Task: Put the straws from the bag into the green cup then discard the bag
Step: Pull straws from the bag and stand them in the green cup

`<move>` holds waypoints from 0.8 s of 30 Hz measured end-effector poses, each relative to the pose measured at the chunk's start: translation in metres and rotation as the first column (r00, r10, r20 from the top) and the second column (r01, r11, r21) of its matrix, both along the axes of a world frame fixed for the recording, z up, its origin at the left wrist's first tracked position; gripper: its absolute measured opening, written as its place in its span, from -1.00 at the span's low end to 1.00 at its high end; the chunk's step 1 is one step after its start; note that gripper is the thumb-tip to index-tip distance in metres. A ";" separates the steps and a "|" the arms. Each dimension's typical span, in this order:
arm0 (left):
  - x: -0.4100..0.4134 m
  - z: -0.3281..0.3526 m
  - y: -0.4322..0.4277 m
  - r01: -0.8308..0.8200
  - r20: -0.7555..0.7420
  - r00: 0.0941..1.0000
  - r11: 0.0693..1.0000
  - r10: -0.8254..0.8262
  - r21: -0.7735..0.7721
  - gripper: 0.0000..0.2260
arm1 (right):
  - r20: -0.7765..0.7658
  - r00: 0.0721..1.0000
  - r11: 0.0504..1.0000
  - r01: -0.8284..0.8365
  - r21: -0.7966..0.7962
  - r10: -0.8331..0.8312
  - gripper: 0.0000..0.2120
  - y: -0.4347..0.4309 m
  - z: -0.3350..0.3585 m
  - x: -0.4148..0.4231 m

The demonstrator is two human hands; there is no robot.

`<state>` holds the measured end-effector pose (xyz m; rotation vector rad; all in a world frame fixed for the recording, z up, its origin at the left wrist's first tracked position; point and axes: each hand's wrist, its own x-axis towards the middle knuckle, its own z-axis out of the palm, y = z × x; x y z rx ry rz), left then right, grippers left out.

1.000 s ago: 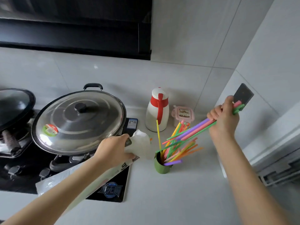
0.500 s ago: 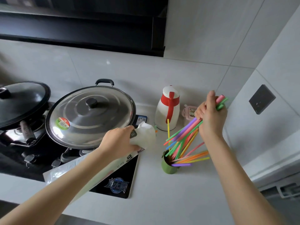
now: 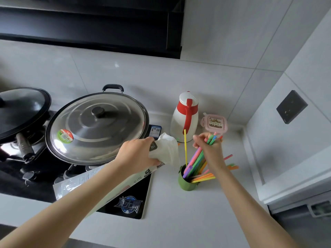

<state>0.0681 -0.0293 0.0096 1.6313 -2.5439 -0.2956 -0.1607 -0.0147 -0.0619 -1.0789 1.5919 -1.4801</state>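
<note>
A small green cup (image 3: 184, 185) stands on the grey counter, right of the hob. Several coloured straws (image 3: 195, 162) stick out of it, some fanned out to the right, and one yellow straw stands upright. My right hand (image 3: 207, 145) is closed on the top ends of a bundle of these straws, whose lower ends are inside the cup. My left hand (image 3: 138, 153) grips the crumpled mouth of a long clear plastic bag (image 3: 166, 151), which trails back under my left forearm over the hob.
A large wok with a steel lid (image 3: 96, 126) and a second dark-lidded pan (image 3: 21, 110) sit on the black hob (image 3: 129, 199). A white and red jug (image 3: 186, 117) and a pink-lidded box (image 3: 214, 122) stand behind the cup. A wall with a dark socket (image 3: 292, 106) is on the right.
My right hand has come down and left with the bundle of straws, tipping them from slanted to nearly upright, ends in the cup. The left hand keeps holding the bag.
</note>
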 end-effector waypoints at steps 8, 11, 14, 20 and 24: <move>-0.001 -0.002 -0.005 0.038 0.003 0.999 0.999 -0.038 -0.005 -0.43 | -0.488 0.872 0.998 0.022 -0.054 -0.046 -0.65 0.000 0.004 0.001; -0.004 -0.001 -0.003 0.052 0.004 0.999 0.999 -0.052 0.010 -0.51 | -0.689 0.723 0.999 -0.046 0.022 0.048 -0.70 0.002 -0.003 -0.003; -0.007 -0.002 -0.003 0.075 -0.004 0.997 0.997 -0.075 0.017 -0.52 | -0.694 0.718 0.998 0.021 -0.059 -0.056 -0.77 0.009 0.018 -0.007; -0.015 0.006 0.000 0.164 -0.027 0.986 0.985 -0.165 -0.045 -0.46 | 0.152 0.963 0.971 0.232 -0.052 -0.222 -0.75 0.044 0.051 0.010; -0.025 0.027 0.002 0.282 0.108 0.959 0.935 -0.264 -0.217 -0.52 | 0.688 0.709 0.977 0.004 0.215 -0.154 -0.65 0.046 0.047 0.020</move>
